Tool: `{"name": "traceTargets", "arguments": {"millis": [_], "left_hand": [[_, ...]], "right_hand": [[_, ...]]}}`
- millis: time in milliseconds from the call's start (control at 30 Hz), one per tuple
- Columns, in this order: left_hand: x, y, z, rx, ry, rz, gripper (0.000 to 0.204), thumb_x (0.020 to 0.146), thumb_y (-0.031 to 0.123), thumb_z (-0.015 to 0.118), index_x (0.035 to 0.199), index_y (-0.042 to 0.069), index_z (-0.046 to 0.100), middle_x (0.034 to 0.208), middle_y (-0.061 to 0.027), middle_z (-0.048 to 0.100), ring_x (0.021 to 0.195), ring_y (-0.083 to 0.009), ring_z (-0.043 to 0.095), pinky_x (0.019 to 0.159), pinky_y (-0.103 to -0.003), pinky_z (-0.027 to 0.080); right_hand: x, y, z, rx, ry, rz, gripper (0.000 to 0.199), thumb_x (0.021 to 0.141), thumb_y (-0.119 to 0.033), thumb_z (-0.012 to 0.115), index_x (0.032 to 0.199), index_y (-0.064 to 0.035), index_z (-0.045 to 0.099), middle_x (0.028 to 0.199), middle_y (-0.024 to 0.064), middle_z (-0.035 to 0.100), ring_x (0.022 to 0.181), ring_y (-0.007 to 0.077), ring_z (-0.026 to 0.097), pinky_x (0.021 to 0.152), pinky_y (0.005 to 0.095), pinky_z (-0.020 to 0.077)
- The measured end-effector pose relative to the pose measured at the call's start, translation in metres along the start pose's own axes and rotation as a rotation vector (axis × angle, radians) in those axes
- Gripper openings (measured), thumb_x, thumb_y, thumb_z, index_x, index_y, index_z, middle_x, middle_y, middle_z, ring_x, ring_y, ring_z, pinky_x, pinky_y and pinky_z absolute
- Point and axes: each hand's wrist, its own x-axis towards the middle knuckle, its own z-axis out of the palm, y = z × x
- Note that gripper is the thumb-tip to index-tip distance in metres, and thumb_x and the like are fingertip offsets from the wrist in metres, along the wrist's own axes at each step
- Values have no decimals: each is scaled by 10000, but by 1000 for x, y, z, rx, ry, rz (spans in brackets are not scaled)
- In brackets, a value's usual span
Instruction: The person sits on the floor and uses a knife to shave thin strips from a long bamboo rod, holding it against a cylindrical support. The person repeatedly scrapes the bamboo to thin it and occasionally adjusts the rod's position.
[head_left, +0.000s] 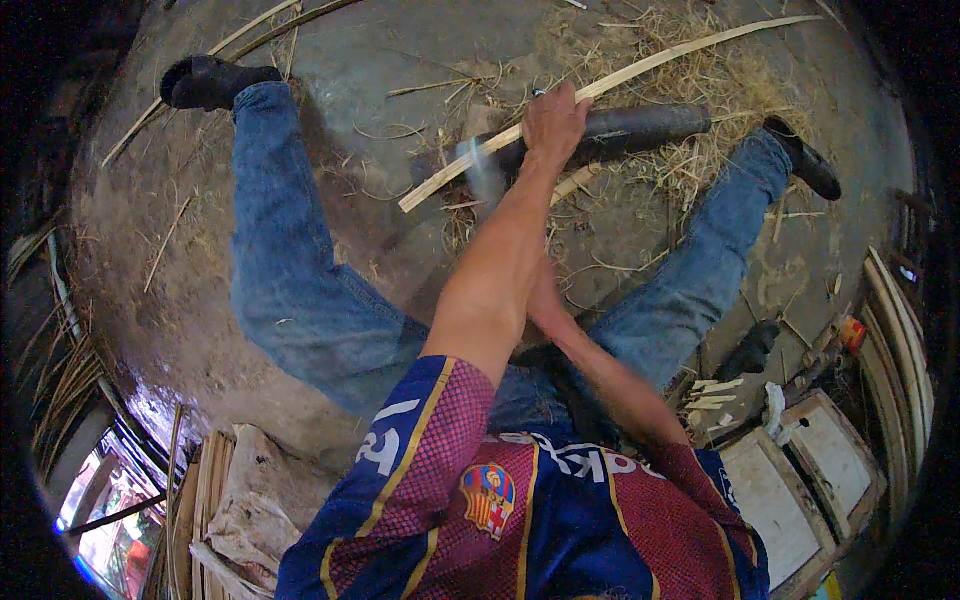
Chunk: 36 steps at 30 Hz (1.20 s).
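My left hand (556, 122) is closed round a long pale split-bamboo strip (680, 52), which slants from lower left to upper right. The strip passes over a dark round log (645, 130) lying on the floor between my feet. My right arm crosses beneath the left forearm; only the base of my right hand (543, 296) shows, its fingers hidden. In line with it, a motion-blurred knife blade (484, 172) sticks out past the left forearm, close under the strip's near end. Whether blade and strip touch, I cannot tell.
Thin curly shavings (665, 175) are heaped around the log. My jeans-clad legs (285, 200) spread to both sides. More long strips (225, 50) lie at far left. At lower right are a pale wooden frame (770, 490) and short sticks (712, 395); a sack (265, 490) is at lower left.
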Motion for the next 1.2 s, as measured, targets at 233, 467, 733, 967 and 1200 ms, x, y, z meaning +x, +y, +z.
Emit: {"name": "traceTargets", "arguments": {"millis": [233, 467, 733, 967, 1200], "left_hand": [[-1, -5, 6, -8, 40, 17, 340, 898, 349, 659, 976, 22, 607, 922, -197, 696, 876, -401, 673, 760, -507, 532], [-1, -5, 3, -17, 13, -4, 336, 898, 351, 660, 986, 29, 612, 948, -204, 692, 891, -408, 667, 777, -525, 523], [0, -8, 1, 6, 16, -4, 331, 915, 355, 640, 1042, 50, 622, 946, -212, 692, 889, -410, 671, 784, -528, 522], [-1, 2, -8, 32, -76, -30, 283, 909, 327, 645, 983, 54, 640, 915, -211, 697, 878, -381, 689, 790, -527, 513], [18, 26, -30, 47, -106, -242, 336, 944, 368, 590, 1057, 66, 688, 968, -205, 706, 973, -367, 671, 847, -525, 488]], "right_hand": [[2, 15, 13, 150, 121, -22, 655, 853, -390, 702, 1359, -14, 524, 1409, 220, 525, 1359, 370, 439, 1140, 430, 337], [9, 29, 5, -39, -176, 166, 671, 856, -358, 709, 1397, -31, 485, 1399, 228, 530, 1344, 364, 448, 1136, 424, 336], [-7, 2, 7, -73, -309, 44, 605, 903, -323, 648, 1402, -30, 475, 1463, 235, 460, 1358, 389, 420, 1132, 470, 333], [-23, 41, 21, -176, -215, -122, 475, 964, -300, 544, 1338, -9, 516, 1302, 297, 563, 1201, 485, 522, 1033, 539, 413], [-37, 69, 16, -223, -122, -4, 354, 971, -281, 548, 1112, 39, 598, 1047, 334, 631, 974, 516, 596, 836, 559, 485]]}}
